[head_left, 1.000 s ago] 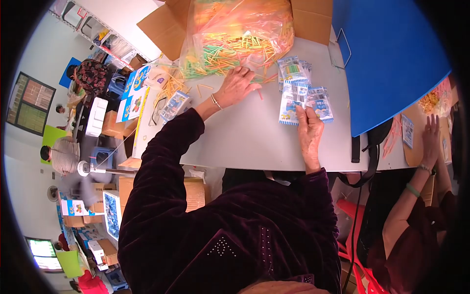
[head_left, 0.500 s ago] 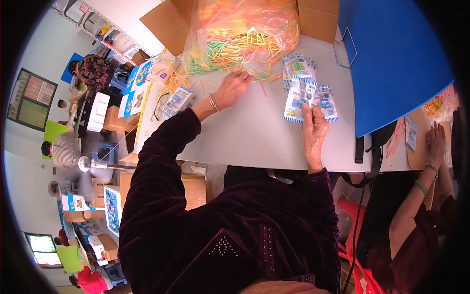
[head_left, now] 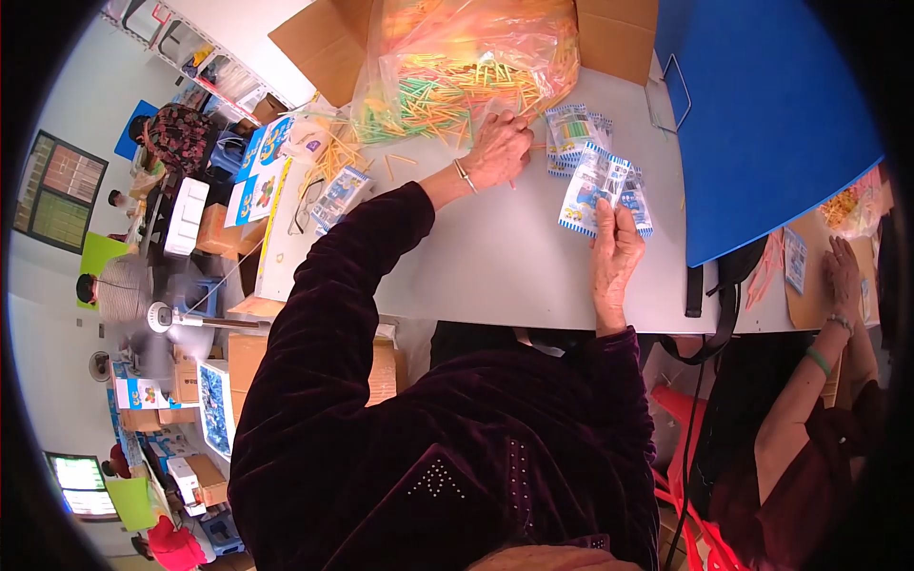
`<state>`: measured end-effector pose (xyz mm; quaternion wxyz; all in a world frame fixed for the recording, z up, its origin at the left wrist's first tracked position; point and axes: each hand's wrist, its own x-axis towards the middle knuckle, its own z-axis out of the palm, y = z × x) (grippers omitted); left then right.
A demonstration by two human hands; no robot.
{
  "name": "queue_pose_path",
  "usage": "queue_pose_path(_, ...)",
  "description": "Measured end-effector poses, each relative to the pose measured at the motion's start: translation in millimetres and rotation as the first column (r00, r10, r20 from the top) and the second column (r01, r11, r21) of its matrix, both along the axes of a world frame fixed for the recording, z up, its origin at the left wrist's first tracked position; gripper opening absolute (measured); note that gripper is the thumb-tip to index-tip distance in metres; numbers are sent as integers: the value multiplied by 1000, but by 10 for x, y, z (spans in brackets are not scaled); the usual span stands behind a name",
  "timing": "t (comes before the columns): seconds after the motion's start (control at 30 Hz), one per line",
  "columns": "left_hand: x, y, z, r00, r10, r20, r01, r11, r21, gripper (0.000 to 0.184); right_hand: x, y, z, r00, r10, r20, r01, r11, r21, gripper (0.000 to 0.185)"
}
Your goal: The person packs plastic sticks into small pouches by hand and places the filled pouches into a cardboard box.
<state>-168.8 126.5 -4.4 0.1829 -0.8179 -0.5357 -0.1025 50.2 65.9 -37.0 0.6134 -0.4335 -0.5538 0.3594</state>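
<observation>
My right hand (head_left: 617,255) pinches the lower edge of a blue-and-white printed plastic packet (head_left: 594,190), thumb on top. More packets of the same kind (head_left: 571,128) lie in an overlapping pile behind and beside it. My left hand (head_left: 497,152), a bracelet on its wrist, rests at the front edge of a heap of thin coloured sticks (head_left: 433,105). Its fingers are curled, and what is under the fingertips is hidden. The sticks, in yellow, green and pink, spill from a clear plastic bag (head_left: 409,48) in an open cardboard box (head_left: 614,38).
Loose yellow sticks (head_left: 343,152), another packet (head_left: 341,198) and glasses (head_left: 306,206) lie on the left of the white table (head_left: 447,266). A blue panel (head_left: 762,124) stands at the right. Beyond it a co-worker's hand (head_left: 843,276) rests near a cardboard sheet.
My left hand has moved right along the edge of the stick heap, its fingers now more curled. My right hand has shifted slightly right with the packet, which is tilted more.
</observation>
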Motion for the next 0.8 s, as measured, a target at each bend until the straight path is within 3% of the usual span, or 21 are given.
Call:
queue_pose_path(0.1, -192, 46, -28, 1000, -7, -1, 7, 998, 60, 13, 11, -3, 18, 999, 16, -42, -17, 1000, -21, 20)
queue_pose_path(0.23, -542, -36, 72, 998, -50, -36, 50, 999, -4, 10, -8, 11, -31, 999, 28, -32, -29, 999, -33, 21)
queue_pose_path(0.33, -591, -145, 166, 988, -132, 83, 138, 987, -81, 19, -11, 27, -53, 998, 38, -39, -40, 999, -34, 21)
queue_pose_path(0.4, -541, -223, 220, 979, -158, 127, 172, 979, -109, 36, -3, 17, -46, 998, 50, -49, -53, 998, -43, 21)
queue_pose_path(0.5, -516, -177, 148, 983, -177, 44, 181, 972, -150, 46, -24, 8, -7, 998, 46, -52, -47, 998, -34, 21)
queue_pose_path(0.63, -394, -83, 217, 973, -193, 125, 215, 958, -190, 48, -7, 2, 10, 1000, 7, -11, -8, 1000, -29, 21)
queue_pose_path(0.7, -310, -95, 288, 967, -20, 256, 120, 916, -382, 50, -3, 2, -5, 1000, 6, 3, -6, 1000, -26, 21)
queue_pose_path(0.73, -284, -117, 269, 967, -15, 254, 114, 917, -381, 50, 0, 12, -24, 1000, 17, 0, -17, 999, -31, 21)
queue_pose_path(0.8, -244, -138, 220, 997, 36, 68, -7, 924, -382, 53, -17, 19, -23, 1000, 31, -5, -31, 999, -33, 21)
